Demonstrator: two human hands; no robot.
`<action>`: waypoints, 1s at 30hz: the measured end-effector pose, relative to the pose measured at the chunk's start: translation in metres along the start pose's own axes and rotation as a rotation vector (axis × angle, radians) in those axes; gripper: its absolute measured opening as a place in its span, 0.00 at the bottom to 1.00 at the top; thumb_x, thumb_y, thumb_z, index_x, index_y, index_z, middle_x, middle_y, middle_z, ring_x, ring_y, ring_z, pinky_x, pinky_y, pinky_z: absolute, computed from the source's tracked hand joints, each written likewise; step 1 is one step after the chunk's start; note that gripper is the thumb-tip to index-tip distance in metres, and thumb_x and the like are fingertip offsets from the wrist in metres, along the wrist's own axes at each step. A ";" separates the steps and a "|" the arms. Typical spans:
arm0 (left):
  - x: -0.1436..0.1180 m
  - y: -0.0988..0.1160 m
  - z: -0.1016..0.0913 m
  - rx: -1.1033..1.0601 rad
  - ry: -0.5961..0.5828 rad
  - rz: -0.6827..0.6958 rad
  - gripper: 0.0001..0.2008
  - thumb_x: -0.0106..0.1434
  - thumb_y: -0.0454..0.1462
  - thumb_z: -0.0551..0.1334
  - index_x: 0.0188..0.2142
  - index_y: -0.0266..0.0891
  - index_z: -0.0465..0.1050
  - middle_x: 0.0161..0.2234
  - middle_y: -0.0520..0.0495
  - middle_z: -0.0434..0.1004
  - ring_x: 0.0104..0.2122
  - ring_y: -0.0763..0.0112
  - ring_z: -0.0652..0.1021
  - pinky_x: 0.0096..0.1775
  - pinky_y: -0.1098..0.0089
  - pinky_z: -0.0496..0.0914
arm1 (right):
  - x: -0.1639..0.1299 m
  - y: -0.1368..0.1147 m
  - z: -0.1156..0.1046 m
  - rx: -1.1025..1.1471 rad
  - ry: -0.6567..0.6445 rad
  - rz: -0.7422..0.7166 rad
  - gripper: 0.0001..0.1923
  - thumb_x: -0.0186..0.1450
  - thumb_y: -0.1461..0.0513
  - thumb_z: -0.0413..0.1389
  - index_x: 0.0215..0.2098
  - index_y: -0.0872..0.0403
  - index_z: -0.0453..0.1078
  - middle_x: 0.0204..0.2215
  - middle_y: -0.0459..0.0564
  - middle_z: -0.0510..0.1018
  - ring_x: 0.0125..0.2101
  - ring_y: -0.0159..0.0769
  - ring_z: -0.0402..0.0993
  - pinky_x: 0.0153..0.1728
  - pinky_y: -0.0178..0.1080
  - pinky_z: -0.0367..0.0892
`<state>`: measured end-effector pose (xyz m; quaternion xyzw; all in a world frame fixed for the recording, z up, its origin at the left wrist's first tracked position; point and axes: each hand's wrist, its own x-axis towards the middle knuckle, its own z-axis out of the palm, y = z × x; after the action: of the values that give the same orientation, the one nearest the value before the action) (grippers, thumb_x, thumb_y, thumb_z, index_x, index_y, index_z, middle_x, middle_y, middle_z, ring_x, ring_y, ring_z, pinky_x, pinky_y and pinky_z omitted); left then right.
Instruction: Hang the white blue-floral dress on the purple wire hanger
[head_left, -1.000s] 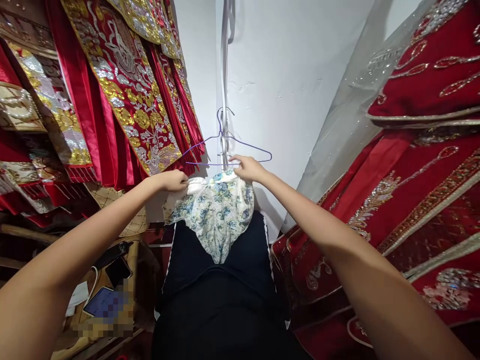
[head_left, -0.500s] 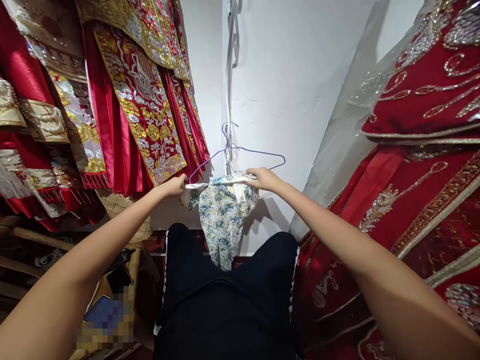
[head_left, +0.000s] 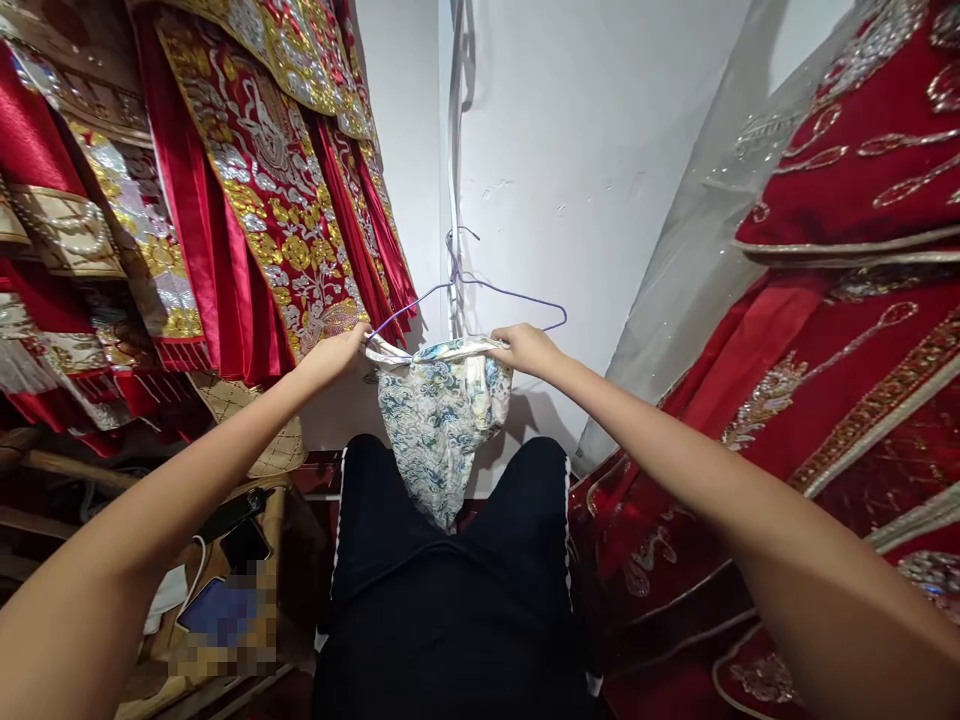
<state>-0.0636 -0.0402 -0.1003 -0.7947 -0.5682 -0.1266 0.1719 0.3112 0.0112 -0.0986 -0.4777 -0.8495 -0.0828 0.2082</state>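
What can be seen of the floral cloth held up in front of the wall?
The floral cloth is a pale, slightly shiny fabric printed with blue-green flowers. Its top edge is pulled taut between the left hand and the right hand, just below a purple wire hanger. The rest hangs loose and creased, narrowing to a point above the dark trousers. Whether it touches the hanger cannot be told.

No readable text, labels (phone screen blurred)
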 end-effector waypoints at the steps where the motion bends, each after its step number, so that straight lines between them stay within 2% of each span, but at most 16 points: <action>1: -0.005 -0.002 -0.003 0.003 0.002 0.009 0.24 0.68 0.34 0.48 0.63 0.35 0.55 0.53 0.31 0.74 0.48 0.52 0.78 0.45 0.61 0.70 | 0.001 0.000 0.001 -0.031 0.011 0.010 0.16 0.63 0.52 0.54 0.35 0.53 0.77 0.28 0.53 0.79 0.30 0.41 0.71 0.26 0.37 0.50; 6: -0.013 -0.013 -0.013 -0.040 0.045 0.071 0.25 0.67 0.35 0.49 0.63 0.37 0.55 0.56 0.36 0.72 0.52 0.56 0.76 0.48 0.64 0.69 | 0.007 -0.001 0.003 -0.090 0.016 0.024 0.17 0.63 0.50 0.53 0.33 0.53 0.76 0.28 0.53 0.79 0.32 0.43 0.72 0.27 0.38 0.49; 10: -0.016 -0.021 -0.015 -0.008 0.061 0.243 0.17 0.67 0.34 0.48 0.52 0.40 0.66 0.48 0.39 0.76 0.47 0.60 0.76 0.48 0.66 0.69 | 0.007 -0.001 0.003 -0.075 0.003 0.051 0.19 0.63 0.48 0.53 0.33 0.54 0.76 0.28 0.54 0.79 0.31 0.43 0.71 0.26 0.38 0.49; 14: -0.021 -0.027 -0.018 0.042 0.098 0.352 0.15 0.67 0.33 0.47 0.49 0.39 0.68 0.44 0.39 0.75 0.44 0.61 0.75 0.45 0.66 0.69 | 0.008 -0.003 0.003 -0.033 -0.005 0.068 0.21 0.63 0.47 0.53 0.35 0.54 0.76 0.29 0.55 0.79 0.31 0.43 0.72 0.27 0.38 0.50; 19: -0.018 -0.032 -0.024 0.040 0.157 0.385 0.16 0.63 0.31 0.50 0.48 0.39 0.69 0.46 0.39 0.75 0.45 0.59 0.76 0.44 0.64 0.70 | 0.012 -0.009 0.007 0.014 -0.038 0.053 0.20 0.62 0.46 0.53 0.33 0.53 0.74 0.30 0.53 0.79 0.30 0.41 0.71 0.26 0.37 0.50; 25: -0.019 -0.031 -0.034 0.002 0.102 0.456 0.21 0.60 0.30 0.52 0.52 0.41 0.66 0.51 0.41 0.74 0.51 0.58 0.75 0.49 0.62 0.70 | 0.012 -0.008 0.011 0.003 -0.006 0.102 0.17 0.60 0.48 0.55 0.32 0.53 0.73 0.29 0.53 0.79 0.29 0.41 0.70 0.26 0.36 0.49; 30: -0.013 -0.025 -0.034 0.000 0.098 0.325 0.18 0.62 0.32 0.52 0.52 0.42 0.64 0.52 0.40 0.72 0.49 0.56 0.75 0.43 0.62 0.71 | 0.000 -0.008 0.011 0.140 0.038 0.064 0.19 0.60 0.46 0.55 0.28 0.53 0.69 0.24 0.49 0.74 0.26 0.36 0.65 0.27 0.36 0.50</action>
<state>-0.0919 -0.0579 -0.0715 -0.8690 -0.4232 -0.1355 0.2177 0.3011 0.0109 -0.1077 -0.4873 -0.8333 -0.0257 0.2596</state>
